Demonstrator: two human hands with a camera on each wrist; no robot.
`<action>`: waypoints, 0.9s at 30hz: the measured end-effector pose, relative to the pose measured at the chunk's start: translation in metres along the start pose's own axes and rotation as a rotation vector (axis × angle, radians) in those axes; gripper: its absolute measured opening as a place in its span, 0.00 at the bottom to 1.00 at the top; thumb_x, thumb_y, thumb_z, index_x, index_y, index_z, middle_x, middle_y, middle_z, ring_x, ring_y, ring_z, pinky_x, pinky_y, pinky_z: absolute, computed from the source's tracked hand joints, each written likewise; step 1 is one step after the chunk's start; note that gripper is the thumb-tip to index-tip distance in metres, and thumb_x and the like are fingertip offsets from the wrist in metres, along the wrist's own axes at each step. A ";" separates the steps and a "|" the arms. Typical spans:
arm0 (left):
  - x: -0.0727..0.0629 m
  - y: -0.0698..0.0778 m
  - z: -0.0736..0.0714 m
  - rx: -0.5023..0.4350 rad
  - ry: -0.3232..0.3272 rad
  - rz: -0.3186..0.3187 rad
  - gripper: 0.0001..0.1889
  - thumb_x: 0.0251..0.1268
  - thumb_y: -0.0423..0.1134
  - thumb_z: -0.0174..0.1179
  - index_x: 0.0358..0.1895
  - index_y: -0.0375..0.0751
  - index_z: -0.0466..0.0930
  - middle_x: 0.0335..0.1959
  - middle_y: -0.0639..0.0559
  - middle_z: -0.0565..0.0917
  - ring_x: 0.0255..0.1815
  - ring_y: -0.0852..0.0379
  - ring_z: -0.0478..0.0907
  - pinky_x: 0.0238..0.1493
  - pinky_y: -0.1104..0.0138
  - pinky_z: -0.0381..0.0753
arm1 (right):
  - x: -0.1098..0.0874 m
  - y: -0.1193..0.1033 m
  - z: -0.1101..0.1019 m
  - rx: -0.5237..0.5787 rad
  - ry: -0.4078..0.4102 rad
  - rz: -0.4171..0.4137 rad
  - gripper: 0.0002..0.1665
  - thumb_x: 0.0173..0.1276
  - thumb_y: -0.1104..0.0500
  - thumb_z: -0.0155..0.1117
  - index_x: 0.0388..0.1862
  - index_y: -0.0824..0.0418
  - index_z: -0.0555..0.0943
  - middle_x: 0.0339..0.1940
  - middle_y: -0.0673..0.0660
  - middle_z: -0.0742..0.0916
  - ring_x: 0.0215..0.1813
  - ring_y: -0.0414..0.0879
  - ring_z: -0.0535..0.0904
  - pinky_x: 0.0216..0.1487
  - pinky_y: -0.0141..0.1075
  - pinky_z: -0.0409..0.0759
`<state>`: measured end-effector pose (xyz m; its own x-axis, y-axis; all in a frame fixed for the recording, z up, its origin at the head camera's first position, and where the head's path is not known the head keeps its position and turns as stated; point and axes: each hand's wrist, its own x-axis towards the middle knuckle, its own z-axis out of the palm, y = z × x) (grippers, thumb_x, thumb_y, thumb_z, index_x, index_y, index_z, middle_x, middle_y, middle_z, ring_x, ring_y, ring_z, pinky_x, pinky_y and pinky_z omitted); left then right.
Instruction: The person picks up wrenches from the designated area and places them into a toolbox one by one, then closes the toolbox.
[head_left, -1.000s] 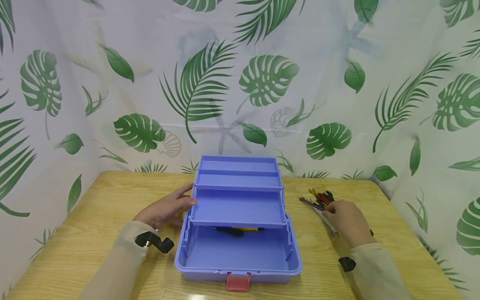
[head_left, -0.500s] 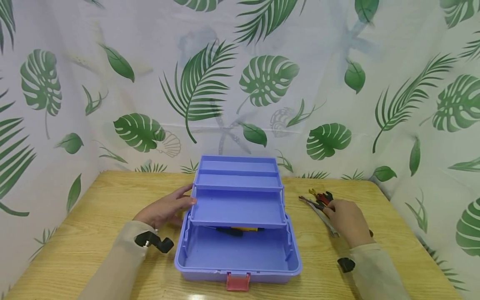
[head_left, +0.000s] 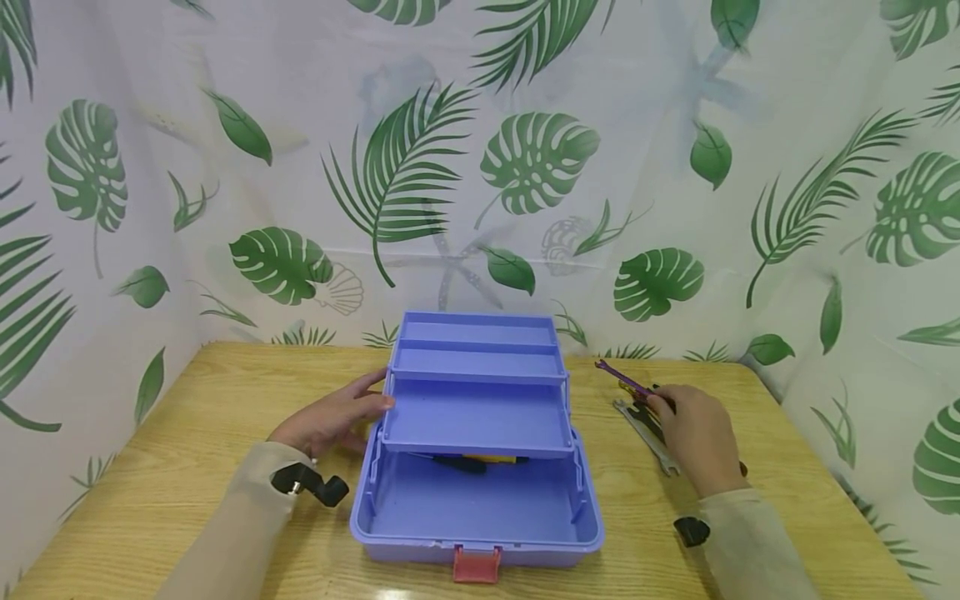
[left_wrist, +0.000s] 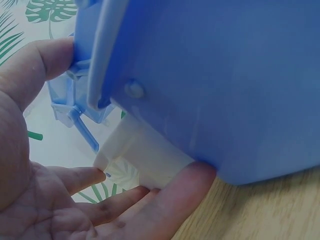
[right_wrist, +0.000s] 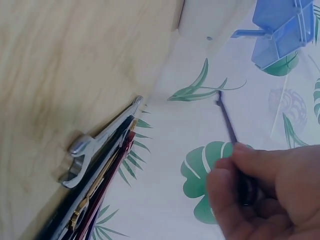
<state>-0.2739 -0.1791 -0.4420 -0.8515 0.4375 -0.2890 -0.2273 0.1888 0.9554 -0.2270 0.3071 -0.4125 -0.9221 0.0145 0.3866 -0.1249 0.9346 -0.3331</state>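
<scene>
A lavender-blue toolbox point(head_left: 480, 504) stands unfolded, its stepped trays point(head_left: 476, 412) raised at the back. My left hand point(head_left: 330, 417) rests at its left side; in the left wrist view the thumb point(left_wrist: 55, 57) touches a tray edge and a fingertip point(left_wrist: 200, 175) meets the box wall, fingers mostly straight. Over the pile of tools, my right hand point(head_left: 697, 433) pinches a purple wrench point(head_left: 624, 377), its free end pointing up and left. A silver wrench point(head_left: 647, 437) lies below among dark, red and yellow tools. The right palm hides part of the pile.
Inside the toolbox, a black-handled tool point(head_left: 461, 463) and a yellow item point(head_left: 491, 457) lie partly under the trays. A red latch point(head_left: 476, 565) hangs at the front. The wooden table point(head_left: 187, 467) meets a leaf-patterned cloth point(head_left: 450, 167) at the back.
The right hand has lifted the purple wrench up from the pile, and its tip has risen. The silver wrench beneath shows more fully. The left hand stays put.
</scene>
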 end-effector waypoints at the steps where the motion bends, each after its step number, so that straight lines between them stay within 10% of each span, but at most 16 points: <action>1: 0.000 0.000 0.000 0.003 0.000 -0.001 0.49 0.69 0.53 0.63 0.86 0.57 0.42 0.83 0.36 0.54 0.81 0.31 0.54 0.55 0.42 0.84 | 0.000 -0.001 0.000 0.000 0.038 -0.015 0.12 0.75 0.61 0.66 0.46 0.70 0.88 0.38 0.68 0.90 0.29 0.55 0.81 0.29 0.49 0.77; 16: 0.001 0.000 0.001 0.006 -0.007 0.007 0.48 0.70 0.53 0.62 0.86 0.56 0.42 0.84 0.36 0.51 0.81 0.30 0.52 0.56 0.38 0.82 | 0.001 -0.003 0.004 0.015 0.425 -0.190 0.11 0.69 0.64 0.72 0.45 0.71 0.88 0.37 0.68 0.89 0.38 0.63 0.87 0.37 0.59 0.84; 27: -0.001 0.000 0.000 -0.001 -0.012 0.004 0.48 0.70 0.53 0.63 0.86 0.57 0.42 0.84 0.37 0.53 0.81 0.31 0.53 0.56 0.40 0.83 | 0.003 -0.005 0.005 0.021 0.481 -0.239 0.11 0.67 0.63 0.74 0.44 0.69 0.89 0.36 0.65 0.90 0.37 0.62 0.87 0.34 0.57 0.84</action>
<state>-0.2732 -0.1798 -0.4420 -0.8468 0.4484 -0.2859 -0.2242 0.1864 0.9565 -0.2313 0.3004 -0.4139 -0.5956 -0.0321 0.8026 -0.3227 0.9246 -0.2025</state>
